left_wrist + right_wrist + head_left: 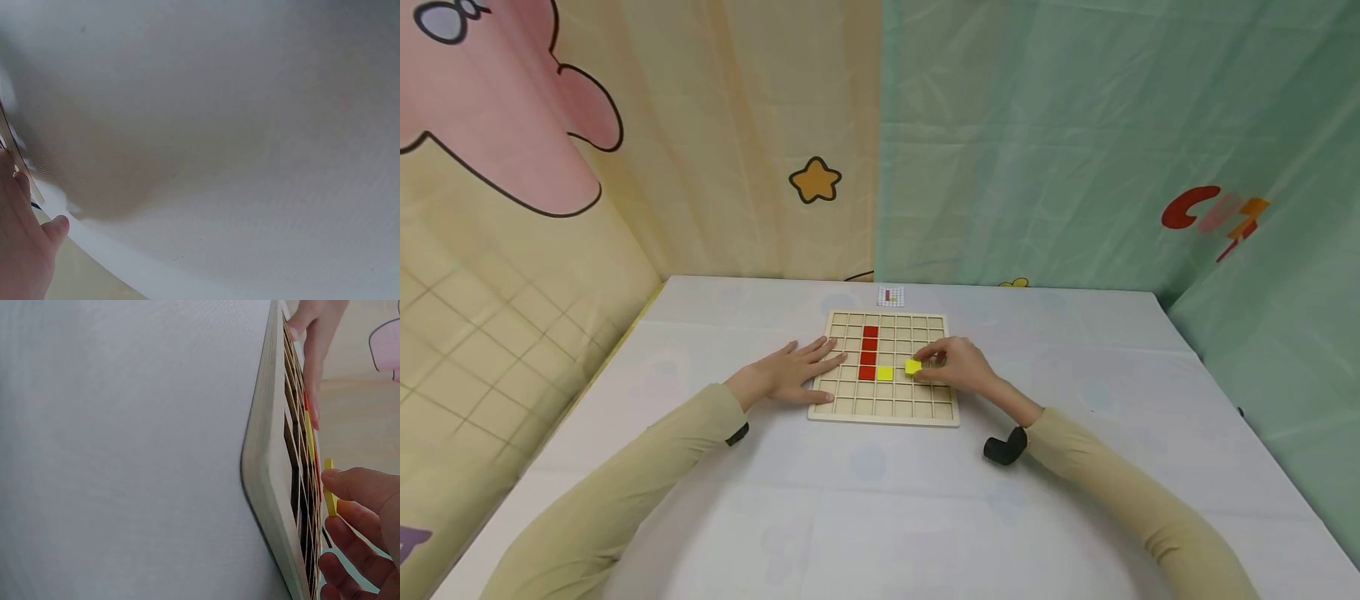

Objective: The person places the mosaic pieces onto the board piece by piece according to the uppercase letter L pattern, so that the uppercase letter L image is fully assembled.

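A wooden grid board (883,418) lies flat on the table. Several red square tiles (868,346) form a column in its cells, and a yellow tile (885,373) sits right of the lowest one. My right hand (958,365) pinches another yellow tile (330,487) between thumb and fingers, just over the board to the right of the placed yellow one. Fingers spread, my left hand (790,372) rests on the board's left edge. The left wrist view catches part of the left hand (25,231) at its lower left corner.
Behind the board lies a small card (891,297) printed with a grid and coloured squares. A white cloth covers the table (865,517). Printed curtains (1037,150) hang along the back and sides. Black wrist mounts (1006,447) show under the sleeves.
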The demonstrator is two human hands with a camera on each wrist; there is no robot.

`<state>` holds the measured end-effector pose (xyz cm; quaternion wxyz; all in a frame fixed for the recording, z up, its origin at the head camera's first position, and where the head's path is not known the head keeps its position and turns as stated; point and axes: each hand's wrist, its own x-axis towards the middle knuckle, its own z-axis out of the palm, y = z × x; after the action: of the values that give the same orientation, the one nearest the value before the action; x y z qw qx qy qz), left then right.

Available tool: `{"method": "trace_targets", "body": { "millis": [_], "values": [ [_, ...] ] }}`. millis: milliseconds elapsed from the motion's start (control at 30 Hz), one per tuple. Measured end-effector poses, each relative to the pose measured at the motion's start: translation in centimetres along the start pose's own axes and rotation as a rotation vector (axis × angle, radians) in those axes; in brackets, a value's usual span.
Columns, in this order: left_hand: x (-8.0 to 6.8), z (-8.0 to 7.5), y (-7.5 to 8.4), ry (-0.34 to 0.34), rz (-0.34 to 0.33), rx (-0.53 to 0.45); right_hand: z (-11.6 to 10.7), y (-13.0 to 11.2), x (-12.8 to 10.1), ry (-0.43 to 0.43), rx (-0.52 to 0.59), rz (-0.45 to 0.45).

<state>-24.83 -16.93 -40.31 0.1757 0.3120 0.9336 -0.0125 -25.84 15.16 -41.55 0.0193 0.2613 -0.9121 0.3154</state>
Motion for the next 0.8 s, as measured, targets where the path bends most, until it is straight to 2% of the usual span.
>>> {"method": "trace_targets", "body": {
  "millis": [300,800],
  "values": [
    [0.08,-0.12,0.19,0.000,0.005,-0.001,0.45,-0.41,0.62,-0.058,-0.034,0.043],
    [0.04,0.08,0.35,-0.004,0.000,-0.007,0.97,-0.40,0.49,-0.096,-0.008,0.020]
  ]
}}
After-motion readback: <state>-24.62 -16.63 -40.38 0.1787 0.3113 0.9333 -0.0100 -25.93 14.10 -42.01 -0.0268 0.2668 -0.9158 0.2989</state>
